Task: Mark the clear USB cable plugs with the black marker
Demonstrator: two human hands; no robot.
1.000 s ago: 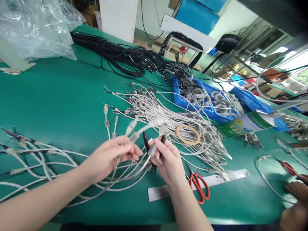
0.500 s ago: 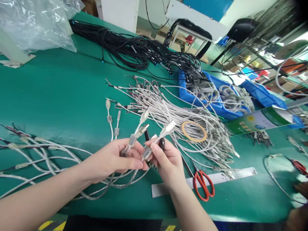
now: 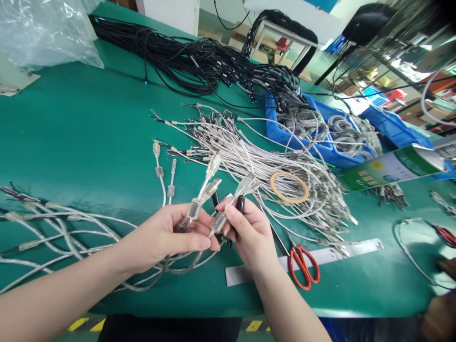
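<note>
My left hand [image 3: 178, 232] is closed around several clear-jacketed USB cables [image 3: 195, 209], whose plugs point up and away. Between the thumb and fingers of my right hand [image 3: 249, 228] is another USB cable [image 3: 219, 222], held near its ferrite bead with the plug to the upper right. A black-handled tool [image 3: 240, 204] also shows in the right hand, its shape mostly hidden by the fingers. Both hands are close together above the table, and the cables trail below them to a loose bunch [image 3: 78, 232] at the left.
A large pile of grey cables [image 3: 249, 156] lies beyond my hands, with a tan ring [image 3: 289, 187] on it. Red-handled scissors [image 3: 303, 267] rest over a steel ruler [image 3: 331, 256]. Blue bins [image 3: 288, 137], black cables [image 3: 178, 61] and a plastic bag [image 3: 53, 38] stand farther back. Another person's hand [image 3: 441, 304] shows at right.
The plug in my right hand has turned slightly and now looks blurred. Both hands keep their hold, while the whole view has shifted a little.
</note>
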